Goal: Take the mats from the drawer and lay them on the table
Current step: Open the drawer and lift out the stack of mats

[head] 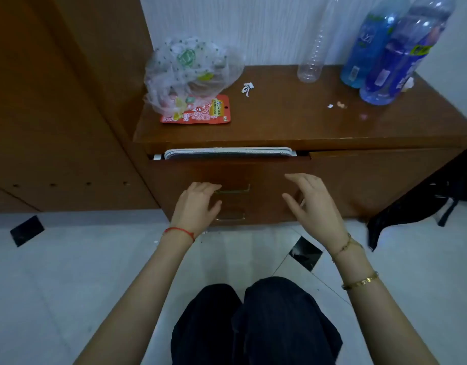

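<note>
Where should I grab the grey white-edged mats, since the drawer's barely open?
Probably by the long white-trimmed edge of the grey white-edged mats, reached from above. Only that edge shows in the narrow gap of the brown wooden drawer; the rest sits hidden under the tabletop. Pulling the drawer's metal handle first would expose more.

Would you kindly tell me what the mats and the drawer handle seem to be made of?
Mats: probably woven fabric, matte, judging by the whitish stitched-looking edge and grey textured face. Handle: looks like metal with a dull brass finish, thin and faintly glinting.
</note>
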{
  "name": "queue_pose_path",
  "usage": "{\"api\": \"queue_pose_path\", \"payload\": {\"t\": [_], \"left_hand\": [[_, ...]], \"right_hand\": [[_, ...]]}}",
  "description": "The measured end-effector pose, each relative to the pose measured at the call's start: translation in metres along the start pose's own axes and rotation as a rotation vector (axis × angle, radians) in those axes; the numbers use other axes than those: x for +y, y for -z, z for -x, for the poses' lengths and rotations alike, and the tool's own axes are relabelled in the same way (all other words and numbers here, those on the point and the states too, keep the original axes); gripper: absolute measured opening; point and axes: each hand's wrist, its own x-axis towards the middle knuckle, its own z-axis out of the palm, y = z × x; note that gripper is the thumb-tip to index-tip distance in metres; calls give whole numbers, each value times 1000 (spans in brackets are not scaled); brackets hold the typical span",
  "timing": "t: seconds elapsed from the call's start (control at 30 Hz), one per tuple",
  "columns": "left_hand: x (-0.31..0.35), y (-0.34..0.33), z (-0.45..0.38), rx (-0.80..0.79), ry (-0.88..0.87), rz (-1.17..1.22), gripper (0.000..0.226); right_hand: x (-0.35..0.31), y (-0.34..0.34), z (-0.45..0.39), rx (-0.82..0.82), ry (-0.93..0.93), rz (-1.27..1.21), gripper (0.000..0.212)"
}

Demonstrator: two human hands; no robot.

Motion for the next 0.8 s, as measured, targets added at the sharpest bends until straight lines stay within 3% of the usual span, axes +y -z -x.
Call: {"api": "queue_pose_path", "payload": {"t": [0.33,0.8], "left_hand": [[-5,-14,-3,-84,-3,-102,51],[14,-20,58,-81,17,25,47]], "right_hand": [[-2,-7,14,12,-20,-17,40],[-15,7,54,58,-33,-46,41]]}}
